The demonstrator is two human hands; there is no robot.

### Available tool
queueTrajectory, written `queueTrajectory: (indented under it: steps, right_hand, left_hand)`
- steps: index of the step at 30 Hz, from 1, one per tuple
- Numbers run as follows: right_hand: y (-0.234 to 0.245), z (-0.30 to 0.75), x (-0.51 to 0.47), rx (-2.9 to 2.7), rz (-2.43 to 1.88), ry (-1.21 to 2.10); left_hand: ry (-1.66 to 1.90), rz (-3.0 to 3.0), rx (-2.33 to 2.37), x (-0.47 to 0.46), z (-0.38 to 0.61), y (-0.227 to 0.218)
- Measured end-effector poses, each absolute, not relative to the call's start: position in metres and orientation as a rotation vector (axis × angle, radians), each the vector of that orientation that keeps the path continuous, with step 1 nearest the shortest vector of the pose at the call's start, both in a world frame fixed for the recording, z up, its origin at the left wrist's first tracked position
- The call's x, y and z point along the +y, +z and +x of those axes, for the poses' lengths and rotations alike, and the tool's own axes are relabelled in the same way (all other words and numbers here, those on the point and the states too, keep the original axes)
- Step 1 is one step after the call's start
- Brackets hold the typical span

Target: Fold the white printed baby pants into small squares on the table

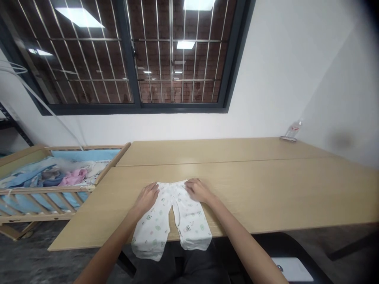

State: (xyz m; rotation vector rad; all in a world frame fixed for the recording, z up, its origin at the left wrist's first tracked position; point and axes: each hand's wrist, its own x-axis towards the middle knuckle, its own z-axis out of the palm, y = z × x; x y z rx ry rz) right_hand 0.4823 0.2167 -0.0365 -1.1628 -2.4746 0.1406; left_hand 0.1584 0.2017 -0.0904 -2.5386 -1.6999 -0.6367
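Note:
A pair of white baby pants with small green and grey prints lies spread on the wooden table, waistband away from me. Both leg ends hang past the near table edge, over my lap. At the waistband's left corner, my left hand has its fingers closed on the cloth. My right hand grips the right corner with bent fingers. Some fingertips are hidden by the hands themselves. Between the two legs a strip of table shows.
The light wooden table reaches the wall. A clear plastic bottle stands at its far right corner beside a flat object. On the left is a wooden crib holding clothes. A black chair with a white item sits lower right.

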Motion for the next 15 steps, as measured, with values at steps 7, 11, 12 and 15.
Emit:
queueTrajectory:
  steps: [7,11,12,15]
  right_hand:
    - [-0.046,0.484,0.229,-2.528,-1.237,0.126]
    - [-0.053,0.483,0.255,-2.508,-1.335,0.215]
    - [-0.054,0.483,0.263,-2.509,-1.35,0.226]
    - [-0.057,0.482,0.282,-2.496,-1.385,0.241]
  left_hand:
    - [-0.53,-2.512,-1.724,0.207,0.165,-0.102]
    - [-0.482,-2.492,-1.772,0.229,0.17,-0.101]
    - [-0.472,-2.491,-1.78,0.236,0.171,-0.1]
    - [-0.439,-2.497,-1.797,0.259,0.172,-0.095]
